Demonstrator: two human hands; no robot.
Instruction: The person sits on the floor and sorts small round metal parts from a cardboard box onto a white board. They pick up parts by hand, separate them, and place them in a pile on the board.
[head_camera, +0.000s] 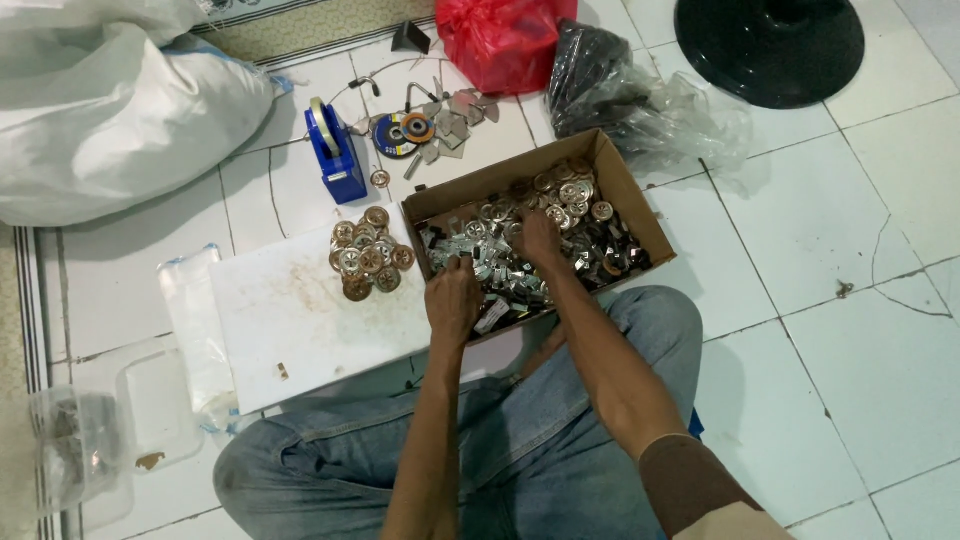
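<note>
White tiled floor (820, 250): cardboard box (625, 190) of metal clips (600, 250); left hand (453, 298) and right hand (537, 238) inside it, fingers curled, grip unclear.

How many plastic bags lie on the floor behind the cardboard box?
2. A red plastic bag lies at the top centre. A dark, partly clear plastic bag lies to its right, just behind the cardboard box. Others may lie beyond the frame.

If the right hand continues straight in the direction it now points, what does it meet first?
The right hand points up the picture, into the cardboard box. It would probably meet the round metal discs piled at the far end first, though depth is unclear.
</note>
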